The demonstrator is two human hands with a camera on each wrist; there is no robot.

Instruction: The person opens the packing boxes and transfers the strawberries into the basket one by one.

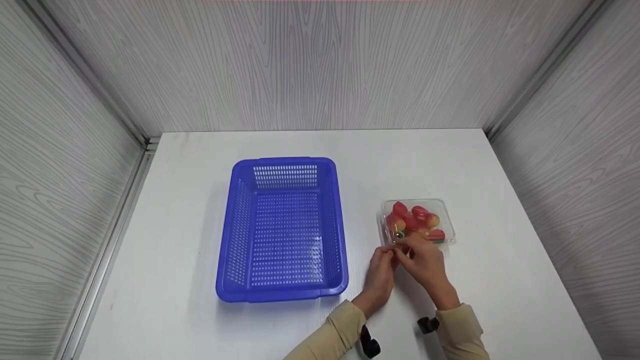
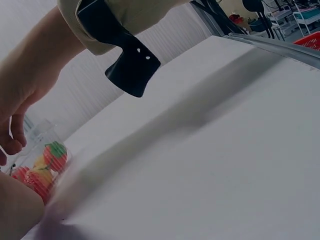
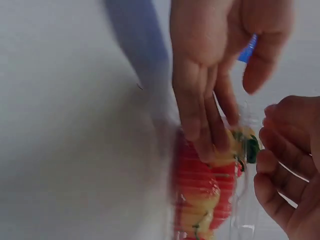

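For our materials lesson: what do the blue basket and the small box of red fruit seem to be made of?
Blue basket: glossy moulded plastic, judging by its perforated walls and floor. Small box: thin clear plastic, since the red and yellow fruit shows through it. Both hands touch its near edge.

Left hand [image 1: 382,270] and right hand [image 1: 422,260] meet, fingers [image 3: 200,125] curled, pinching
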